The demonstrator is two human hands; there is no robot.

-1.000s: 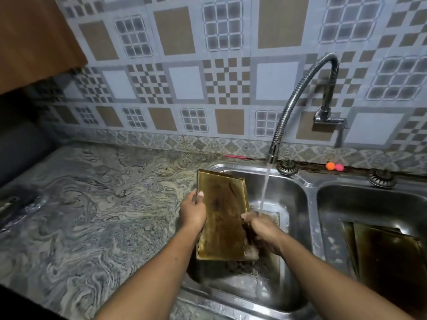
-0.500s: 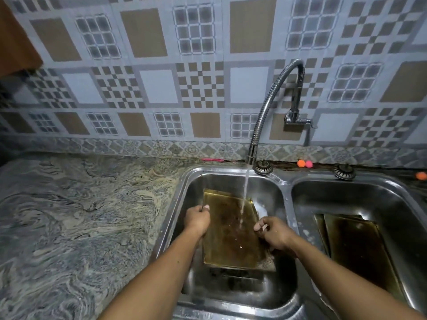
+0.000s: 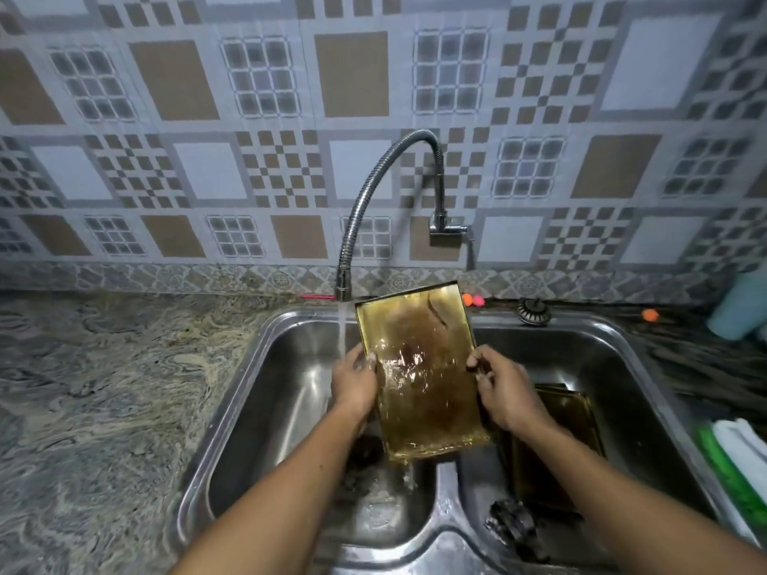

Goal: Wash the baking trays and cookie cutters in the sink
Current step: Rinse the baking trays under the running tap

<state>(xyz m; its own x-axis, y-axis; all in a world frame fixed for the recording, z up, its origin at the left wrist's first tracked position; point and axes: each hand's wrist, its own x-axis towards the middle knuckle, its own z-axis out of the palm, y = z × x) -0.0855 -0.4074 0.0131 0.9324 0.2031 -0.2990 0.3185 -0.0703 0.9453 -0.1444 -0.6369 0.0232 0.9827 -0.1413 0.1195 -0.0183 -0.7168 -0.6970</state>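
Observation:
A wet, golden-brown baking tray (image 3: 419,367) is held tilted up over the divider of the double steel sink (image 3: 249,388). My left hand (image 3: 352,381) grips its left edge and my right hand (image 3: 504,388) grips its right edge. Water drips from the tray's lower edge. The stream from the flexible tap (image 3: 373,201) falls just left of the tray, onto my left hand. More dark golden trays (image 3: 556,433) lie stacked in the right basin, partly hidden behind my right arm.
A dark scrubber (image 3: 512,522) lies at the front of the right basin. Marbled counter (image 3: 103,388) spreads to the left. At the right are a green and white cloth (image 3: 734,462) and a teal container (image 3: 743,305). Small orange and pink balls (image 3: 472,300) sit on the back ledge.
Both hands have lifted the tray from lying low under the stream in the left basin and carried it right, over the divider. The camera has also turned right.

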